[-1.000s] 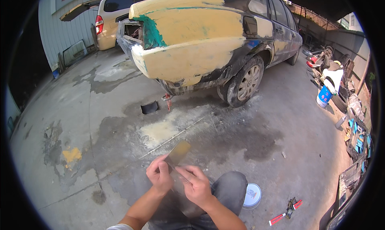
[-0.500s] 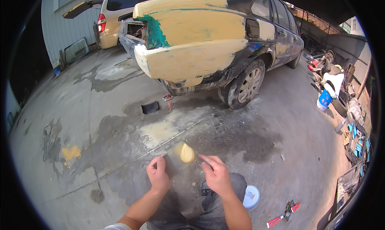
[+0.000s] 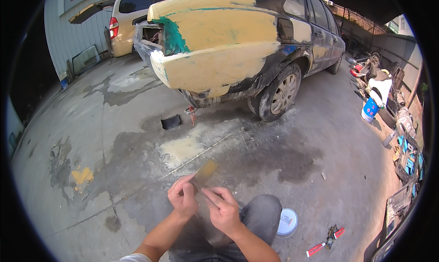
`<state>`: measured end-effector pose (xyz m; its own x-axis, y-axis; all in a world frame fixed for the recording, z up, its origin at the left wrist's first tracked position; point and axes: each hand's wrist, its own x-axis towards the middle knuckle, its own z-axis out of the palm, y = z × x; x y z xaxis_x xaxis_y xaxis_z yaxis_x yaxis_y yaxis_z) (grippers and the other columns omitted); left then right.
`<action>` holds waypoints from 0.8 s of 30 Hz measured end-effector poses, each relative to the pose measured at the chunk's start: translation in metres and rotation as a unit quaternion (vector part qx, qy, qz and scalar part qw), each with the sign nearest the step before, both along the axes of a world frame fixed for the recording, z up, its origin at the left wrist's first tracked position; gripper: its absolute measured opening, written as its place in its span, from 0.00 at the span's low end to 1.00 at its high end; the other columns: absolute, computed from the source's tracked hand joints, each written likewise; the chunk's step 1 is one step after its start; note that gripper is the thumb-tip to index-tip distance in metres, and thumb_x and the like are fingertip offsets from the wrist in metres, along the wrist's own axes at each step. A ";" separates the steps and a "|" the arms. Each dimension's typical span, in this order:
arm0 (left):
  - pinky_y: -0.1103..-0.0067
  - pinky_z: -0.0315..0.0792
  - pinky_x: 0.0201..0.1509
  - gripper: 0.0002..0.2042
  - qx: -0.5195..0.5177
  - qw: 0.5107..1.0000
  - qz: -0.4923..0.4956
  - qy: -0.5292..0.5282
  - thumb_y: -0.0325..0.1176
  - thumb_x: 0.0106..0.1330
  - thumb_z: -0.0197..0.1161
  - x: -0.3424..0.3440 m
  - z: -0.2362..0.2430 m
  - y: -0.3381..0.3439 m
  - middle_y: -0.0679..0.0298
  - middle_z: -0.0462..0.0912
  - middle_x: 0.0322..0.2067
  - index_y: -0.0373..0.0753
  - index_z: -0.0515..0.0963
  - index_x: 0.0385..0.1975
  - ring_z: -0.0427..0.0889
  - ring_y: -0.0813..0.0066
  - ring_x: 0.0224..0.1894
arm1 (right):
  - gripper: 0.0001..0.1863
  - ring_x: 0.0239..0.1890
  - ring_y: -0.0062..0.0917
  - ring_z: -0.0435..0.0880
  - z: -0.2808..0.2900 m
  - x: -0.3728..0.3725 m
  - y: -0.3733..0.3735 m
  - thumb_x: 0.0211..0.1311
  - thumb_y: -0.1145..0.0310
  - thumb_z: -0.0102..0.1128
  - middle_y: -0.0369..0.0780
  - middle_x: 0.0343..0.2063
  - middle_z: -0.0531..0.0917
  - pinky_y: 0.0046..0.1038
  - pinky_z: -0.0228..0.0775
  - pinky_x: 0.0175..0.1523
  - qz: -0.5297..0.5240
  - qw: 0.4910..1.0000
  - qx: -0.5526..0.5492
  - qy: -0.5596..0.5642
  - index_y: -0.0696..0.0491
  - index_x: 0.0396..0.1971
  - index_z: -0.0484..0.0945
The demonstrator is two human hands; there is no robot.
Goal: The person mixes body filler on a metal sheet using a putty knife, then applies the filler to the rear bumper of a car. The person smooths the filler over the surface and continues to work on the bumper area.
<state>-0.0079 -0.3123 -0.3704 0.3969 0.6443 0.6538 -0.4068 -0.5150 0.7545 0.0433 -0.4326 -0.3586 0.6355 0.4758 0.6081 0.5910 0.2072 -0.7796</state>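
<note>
A thin flat putty plate [image 3: 199, 176], seen at a slant, is pinched in my left hand [image 3: 184, 199]. Soft yellow putty [image 3: 208, 167] covers its far end. My right hand [image 3: 223, 208], fingers closed, grips a slim spreader [image 3: 206, 193] seen almost edge-on, whose tip comes close to the plate; I cannot tell whether they touch. Both hands are together above my knees. Ahead stands a dark car [image 3: 270, 74], its rear side coated in cream and yellow filler [image 3: 219, 33], with a green patch [image 3: 176, 37] beside the tail-light opening.
A round white can [image 3: 287, 222] stands right of my knee, with red and white tubes [image 3: 315, 249] beyond it. A curved black piece [image 3: 171, 121] lies near the bumper. Scrap and a blue bucket [image 3: 370, 110] line the right wall. A beige van [image 3: 125, 24] is behind.
My right hand has moved left and down toward my left hand. The plate has tilted, and the putty's rounded blob now appears as a flat smear at its end.
</note>
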 end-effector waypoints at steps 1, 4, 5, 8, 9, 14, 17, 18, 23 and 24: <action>0.81 0.70 0.36 0.16 0.003 1.000 0.014 -0.025 0.38 0.69 0.53 0.001 -0.002 0.002 0.57 0.81 0.32 0.27 0.78 0.36 0.78 0.75 0.32 | 0.14 0.37 0.26 0.78 0.004 0.004 -0.003 0.58 0.77 0.59 0.42 0.36 0.78 0.23 0.71 0.40 0.046 0.998 0.022 0.031 0.53 0.46 0.79; 0.81 0.68 0.35 0.17 -0.032 0.993 0.052 -0.097 0.40 0.69 0.54 0.000 -0.008 0.004 0.62 0.80 0.28 0.28 0.78 0.35 0.75 0.79 0.29 | 0.15 0.43 0.22 0.76 0.023 0.032 -0.010 0.64 0.73 0.53 0.38 0.42 0.78 0.25 0.67 0.49 0.071 0.910 0.149 0.380 0.59 0.50 0.73; 0.80 0.69 0.35 0.17 -0.082 0.992 0.011 -0.096 0.41 0.68 0.54 -0.001 -0.010 0.003 0.62 0.80 0.28 0.28 0.77 0.35 0.76 0.78 0.30 | 0.18 0.49 0.24 0.76 0.030 0.044 -0.013 0.65 0.72 0.51 0.39 0.49 0.77 0.30 0.65 0.58 0.115 0.835 0.289 0.455 0.60 0.53 0.70; 0.79 0.73 0.35 0.16 -0.249 0.963 -0.091 -0.042 0.42 0.67 0.56 -0.003 -0.013 -0.002 0.63 0.80 0.28 0.32 0.75 0.33 0.78 0.77 0.29 | 0.18 0.55 0.28 0.72 0.040 0.058 -0.022 0.65 0.74 0.48 0.42 0.52 0.75 0.34 0.61 0.62 0.243 0.768 0.377 0.457 0.60 0.54 0.68; 0.81 0.69 0.33 0.16 -0.288 0.952 -0.097 -0.040 0.42 0.67 0.57 -0.002 -0.014 -0.006 0.66 0.77 0.27 0.32 0.76 0.33 0.73 0.80 0.27 | 0.19 0.57 0.27 0.71 0.039 0.058 -0.023 0.65 0.75 0.48 0.42 0.53 0.73 0.32 0.60 0.62 0.284 0.771 0.352 0.448 0.60 0.56 0.67; 0.84 0.65 0.33 0.15 -0.367 0.921 -0.115 -0.059 0.40 0.66 0.59 0.001 -0.010 -0.003 0.72 0.75 0.26 0.31 0.78 0.34 0.69 0.86 0.28 | 0.16 0.46 0.27 0.76 0.026 0.043 -0.031 0.63 0.76 0.50 0.41 0.45 0.77 0.27 0.68 0.50 0.080 0.983 -0.055 0.154 0.58 0.50 0.74; 0.84 0.67 0.36 0.16 -0.298 0.951 -0.070 -0.036 0.40 0.67 0.57 0.000 -0.006 0.000 0.70 0.77 0.29 0.30 0.78 0.36 0.71 0.85 0.30 | 0.16 0.41 0.29 0.77 0.023 0.036 -0.033 0.59 0.80 0.53 0.42 0.41 0.77 0.27 0.70 0.45 -0.050 0.991 -0.116 0.052 0.55 0.47 0.78; 0.84 0.67 0.36 0.16 -0.266 0.962 -0.052 -0.028 0.40 0.68 0.57 0.000 -0.005 -0.001 0.70 0.78 0.29 0.29 0.78 0.37 0.72 0.85 0.31 | 0.17 0.41 0.30 0.77 0.022 0.033 -0.030 0.57 0.81 0.54 0.43 0.40 0.77 0.28 0.71 0.45 -0.088 0.993 -0.083 0.005 0.54 0.47 0.78; 0.81 0.71 0.40 0.14 -0.089 0.995 -0.033 -0.006 0.36 0.69 0.54 0.001 0.001 -0.021 0.60 0.82 0.32 0.29 0.78 0.38 0.78 0.77 0.35 | 0.19 0.41 0.35 0.78 0.008 0.012 -0.004 0.49 0.84 0.58 0.43 0.39 0.77 0.28 0.72 0.45 -0.135 0.973 -0.071 -0.174 0.55 0.43 0.80; 0.81 0.71 0.40 0.14 -0.073 0.997 -0.019 0.001 0.35 0.68 0.54 0.001 0.004 -0.019 0.58 0.82 0.32 0.28 0.78 0.38 0.78 0.76 0.35 | 0.20 0.41 0.36 0.78 0.004 0.007 0.000 0.46 0.84 0.59 0.43 0.39 0.77 0.29 0.72 0.45 -0.124 0.977 -0.048 -0.167 0.55 0.42 0.80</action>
<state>-0.0066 -0.3317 -0.3669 0.4250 0.7166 0.5531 -0.4223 -0.3835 0.8213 0.0498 -0.4331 -0.3545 0.5119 0.3978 0.7614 0.8384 -0.0385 -0.5436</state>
